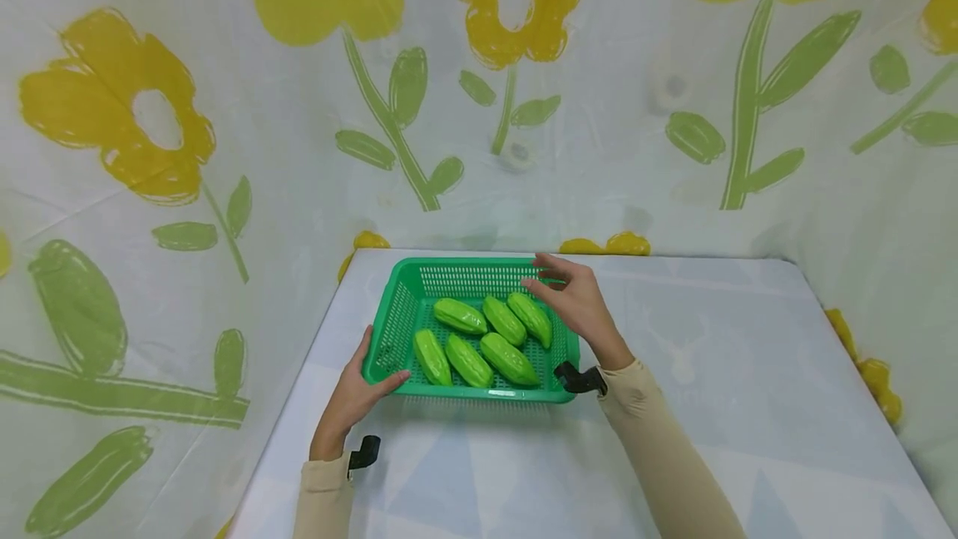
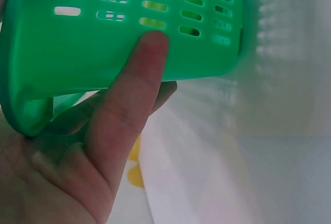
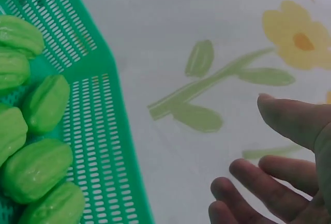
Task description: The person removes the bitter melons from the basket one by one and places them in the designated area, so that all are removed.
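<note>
A green plastic basket (image 1: 471,394) with slotted walls holds several glossy, ridged green fruits (image 1: 509,358) that look like star fruit. My left hand (image 1: 358,393) grips the basket's near left corner, its thumb over the rim. One finger (image 2: 126,102) lies against the slotted outer wall in the left wrist view. Over the basket's right side, my right hand (image 1: 576,298) is raised with fingers apart and holds nothing. From the right wrist, that hand (image 3: 289,172) appears apart from the basket wall, its thumb and fingers spread.
The basket is over a pale table (image 1: 711,373) with a faint printed pattern. White curtains (image 1: 599,156) with yellow flowers and green leaves hang behind the table and along its sides. Black wrist mounts (image 1: 580,378) sit at both sleeves.
</note>
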Motion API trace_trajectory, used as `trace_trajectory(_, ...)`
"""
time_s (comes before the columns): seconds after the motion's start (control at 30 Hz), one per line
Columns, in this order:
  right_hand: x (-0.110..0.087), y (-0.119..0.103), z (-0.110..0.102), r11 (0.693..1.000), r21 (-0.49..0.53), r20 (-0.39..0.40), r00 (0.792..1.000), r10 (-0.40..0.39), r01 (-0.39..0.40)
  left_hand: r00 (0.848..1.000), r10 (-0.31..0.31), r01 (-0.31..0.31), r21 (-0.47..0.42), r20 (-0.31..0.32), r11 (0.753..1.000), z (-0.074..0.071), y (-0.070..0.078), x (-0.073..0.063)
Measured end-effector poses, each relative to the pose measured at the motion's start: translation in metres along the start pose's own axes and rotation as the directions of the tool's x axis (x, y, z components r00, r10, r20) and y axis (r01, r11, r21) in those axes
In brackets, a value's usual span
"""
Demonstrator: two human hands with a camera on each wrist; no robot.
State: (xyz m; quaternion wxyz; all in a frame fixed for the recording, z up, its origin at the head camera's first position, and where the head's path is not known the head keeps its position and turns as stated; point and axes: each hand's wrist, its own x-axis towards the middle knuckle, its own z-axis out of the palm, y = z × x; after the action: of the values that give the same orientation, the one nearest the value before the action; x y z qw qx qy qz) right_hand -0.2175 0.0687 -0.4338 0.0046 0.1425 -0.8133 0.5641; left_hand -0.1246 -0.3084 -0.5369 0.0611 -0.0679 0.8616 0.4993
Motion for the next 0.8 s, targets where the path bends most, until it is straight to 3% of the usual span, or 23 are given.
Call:
trace_trajectory(0.37,0.043,0.019,0.038,1.0,-0.017,0.068,0.998,0.003,-0.002,1.0,0.014,-0.014,0.002,-0.013,1.0,0.0,-0.001,-0.003)
trace_trajectory(0.8,0.049,0.045,0.086,0.992,-0.125,0.165,0.985,0.053,-0.032,0.999,0.04,-0.041,-0.008,-0.036,0.999,0.004,-0.001,-0.007)
